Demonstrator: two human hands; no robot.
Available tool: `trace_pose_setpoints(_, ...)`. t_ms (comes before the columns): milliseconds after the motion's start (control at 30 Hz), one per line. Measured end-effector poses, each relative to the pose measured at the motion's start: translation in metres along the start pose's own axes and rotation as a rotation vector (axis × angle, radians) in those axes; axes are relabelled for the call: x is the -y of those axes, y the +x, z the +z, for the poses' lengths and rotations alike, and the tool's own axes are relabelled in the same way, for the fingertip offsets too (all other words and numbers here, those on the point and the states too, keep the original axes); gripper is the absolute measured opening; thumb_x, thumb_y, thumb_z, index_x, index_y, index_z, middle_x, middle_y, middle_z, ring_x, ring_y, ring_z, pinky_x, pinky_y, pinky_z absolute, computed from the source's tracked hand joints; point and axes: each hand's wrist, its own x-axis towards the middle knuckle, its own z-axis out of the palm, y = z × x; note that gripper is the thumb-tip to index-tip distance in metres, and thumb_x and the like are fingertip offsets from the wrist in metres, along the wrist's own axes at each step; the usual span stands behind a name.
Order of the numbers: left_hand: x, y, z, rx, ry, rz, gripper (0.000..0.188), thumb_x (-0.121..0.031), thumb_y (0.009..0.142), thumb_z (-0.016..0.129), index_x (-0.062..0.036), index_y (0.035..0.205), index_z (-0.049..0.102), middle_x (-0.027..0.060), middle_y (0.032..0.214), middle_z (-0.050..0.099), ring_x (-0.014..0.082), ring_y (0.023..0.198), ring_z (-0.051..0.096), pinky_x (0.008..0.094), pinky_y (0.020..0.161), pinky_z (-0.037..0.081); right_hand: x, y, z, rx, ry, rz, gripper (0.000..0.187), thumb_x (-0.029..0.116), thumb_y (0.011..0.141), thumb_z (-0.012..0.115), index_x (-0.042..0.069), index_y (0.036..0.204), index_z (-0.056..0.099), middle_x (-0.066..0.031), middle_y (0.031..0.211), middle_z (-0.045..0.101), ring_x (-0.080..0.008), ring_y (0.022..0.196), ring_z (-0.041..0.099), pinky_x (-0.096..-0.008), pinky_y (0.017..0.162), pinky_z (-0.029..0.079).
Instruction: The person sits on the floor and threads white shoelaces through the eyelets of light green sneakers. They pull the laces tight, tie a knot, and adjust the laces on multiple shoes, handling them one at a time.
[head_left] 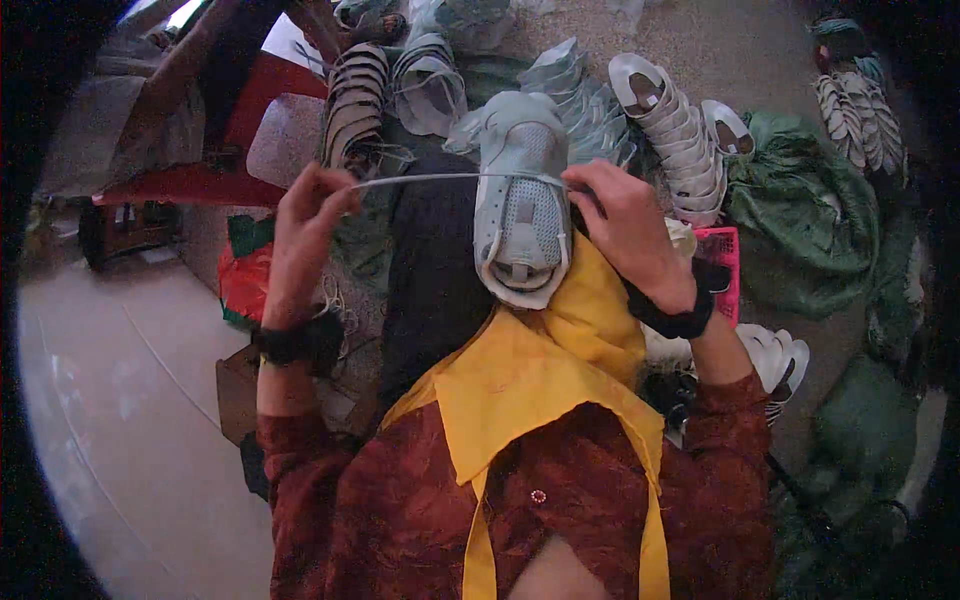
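A pale grey-green shoe upper (520,135) lies lengthwise over my lap, its perforated tongue and rows of eyelets facing up. Across it runs a light shoelace (420,179), pulled nearly straight to the left. My left hand (308,220), left of the shoe upper, pinches the lace between thumb and fingers. At the upper's right edge my right hand (632,220) is closed, thumb and forefinger on the lace where it crosses that side. The exact grip of the right fingertips is partly hidden.
Nested stacks of shoe uppers (675,140) stand ahead on the floor. To the right are a green sack (800,215) and a pink basket (733,275). A red bag (245,283) and a cardboard box (237,395) lie at left. Another person's arm (185,65) shows at upper left.
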Motion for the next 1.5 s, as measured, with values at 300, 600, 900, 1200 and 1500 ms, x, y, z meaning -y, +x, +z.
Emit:
trace_pose_setpoints(300, 0.028, -0.008, 0.032, -0.017, 0.343, 0.224, 0.018, -0.002, 0.088, 0.066, -0.0019, 0.102, 0.056, 0.0119, 0.097, 0.064, 0.0272, 0.094, 0.065, 0.0367, 0.083, 0.051, -0.001, -0.004, 0.011, -0.034, -0.021, 0.008, 0.013, 0.006, 0.090, 0.063, 0.004, 0.103, 0.065, -0.0155, 0.096, 0.067, -0.0363, 0.090, 0.066, -0.0436, 0.076, 0.054)
trace_pose_setpoints(600, 0.024, -0.001, 0.041, -0.011, 0.740, 0.553, 0.006, -0.003, 0.094, 0.058, -0.0004, 0.097, 0.054, 0.0191, 0.093, 0.054, 0.0433, 0.084, 0.056, 0.0457, 0.076, 0.048, -0.001, -0.006, 0.011, -0.025, 0.022, 0.109, 0.010, 0.004, 0.089, 0.063, 0.002, 0.098, 0.066, -0.0163, 0.096, 0.069, -0.0363, 0.090, 0.067, -0.0428, 0.080, 0.053)
trace_pose_setpoints(900, 0.014, -0.009, 0.033, 0.000, 0.524, 0.311, 0.011, 0.001, 0.090, 0.059, -0.0011, 0.096, 0.050, 0.0188, 0.093, 0.061, 0.0426, 0.085, 0.061, 0.0465, 0.071, 0.048, 0.013, -0.020, -0.014, -0.027, 0.051, 0.203, 0.010, 0.007, 0.090, 0.065, 0.000, 0.096, 0.068, -0.0166, 0.094, 0.071, -0.0345, 0.089, 0.069, -0.0408, 0.079, 0.054)
trace_pose_setpoints(1200, 0.030, -0.009, 0.004, -0.058, 0.812, 0.334, 0.014, -0.001, 0.093, 0.056, -0.0005, 0.106, 0.060, 0.0198, 0.099, 0.064, 0.0418, 0.095, 0.063, 0.0436, 0.078, 0.053, -0.014, -0.059, -0.044, -0.034, -0.048, 0.289, 0.013, 0.008, 0.090, 0.065, 0.000, 0.099, 0.070, -0.0165, 0.095, 0.071, -0.0329, 0.088, 0.069, -0.0394, 0.077, 0.053)
trace_pose_setpoints(1500, 0.146, -0.053, -0.157, -0.545, 0.963, 0.114, 0.013, -0.014, 0.095, 0.060, -0.0024, 0.101, 0.061, 0.0217, 0.089, 0.066, 0.0423, 0.087, 0.065, 0.0446, 0.072, 0.050, -0.091, -0.142, -0.077, -0.128, -0.103, 0.472, 0.019, 0.004, 0.094, 0.063, 0.001, 0.111, 0.071, -0.0092, 0.093, 0.072, -0.0133, 0.067, 0.067, -0.0270, 0.061, 0.053)
